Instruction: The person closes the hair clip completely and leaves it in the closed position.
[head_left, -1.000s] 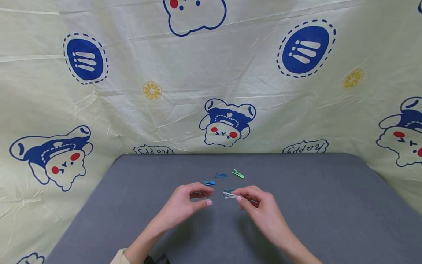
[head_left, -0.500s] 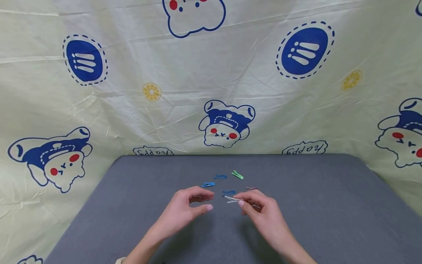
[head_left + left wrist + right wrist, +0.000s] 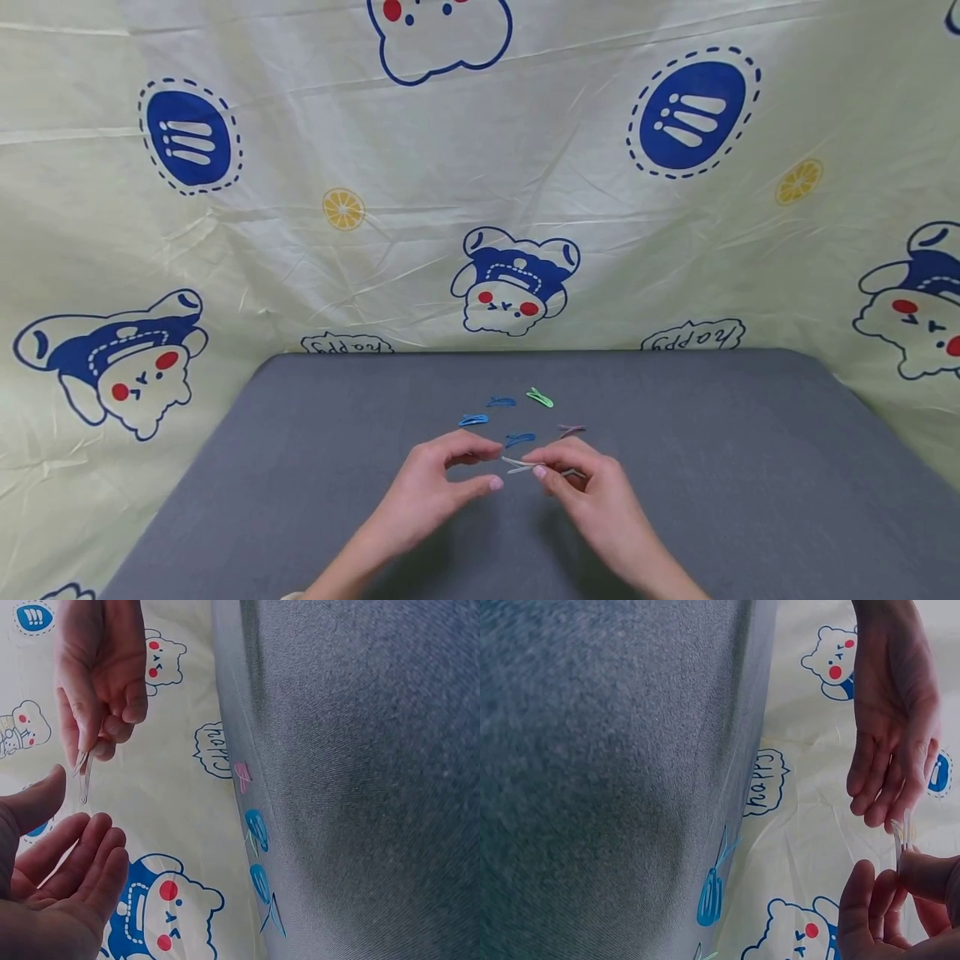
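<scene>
Head view: right hand (image 3: 592, 492), pinching one slender whitish clip (image 3: 517, 467), prongs splayed in a V, above grey cloth (image 3: 712, 475). Left hand (image 3: 435, 492), thumb and fingers wide apart, holding nothing. Beyond: three blue clips (image 3: 521, 439), one green clip (image 3: 541, 398), one mauve clip (image 3: 572, 430).

Left wrist view: whitish clip, smooth, near left fingertips.

Right wrist view: cloth fine-grained, beside creased printed sheeting (image 3: 810, 840).

The clips (image 3: 540, 398) are whitish, blue, green and mauve, the cloth (image 3: 480, 158) cream with blue cartoons (image 3: 547, 268).

Head view: forward-down over table (image 3: 360, 400); wrist views: close, turned sideways, sharing backdrop (image 3: 169, 787), exact tilt hard to judge.
</scene>
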The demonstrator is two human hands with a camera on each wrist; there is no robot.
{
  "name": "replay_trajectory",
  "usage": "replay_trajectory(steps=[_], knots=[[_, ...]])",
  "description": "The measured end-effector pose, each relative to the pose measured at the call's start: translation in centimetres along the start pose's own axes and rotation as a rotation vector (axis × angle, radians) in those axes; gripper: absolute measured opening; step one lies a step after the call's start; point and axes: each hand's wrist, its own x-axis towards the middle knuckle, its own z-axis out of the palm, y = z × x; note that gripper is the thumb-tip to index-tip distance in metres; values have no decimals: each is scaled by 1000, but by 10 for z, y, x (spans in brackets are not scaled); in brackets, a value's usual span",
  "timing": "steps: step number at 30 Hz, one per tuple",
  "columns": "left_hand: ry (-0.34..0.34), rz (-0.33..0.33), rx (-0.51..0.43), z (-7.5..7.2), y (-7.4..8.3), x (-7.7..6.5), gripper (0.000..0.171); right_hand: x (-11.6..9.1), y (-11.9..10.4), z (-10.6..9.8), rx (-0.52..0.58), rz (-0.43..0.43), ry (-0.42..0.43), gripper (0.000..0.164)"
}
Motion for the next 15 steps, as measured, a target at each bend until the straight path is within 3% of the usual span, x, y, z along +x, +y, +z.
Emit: replay_trajectory(steps=[6, 15], knots=[[-32, -16, 22, 4, -1, 0, 27, -4, -3, 4, -2, 42, -10, 16], [-26, 17, 20, 9, -3, -2, 12, -6, -3, 5, 15, 20, -35, 14]])
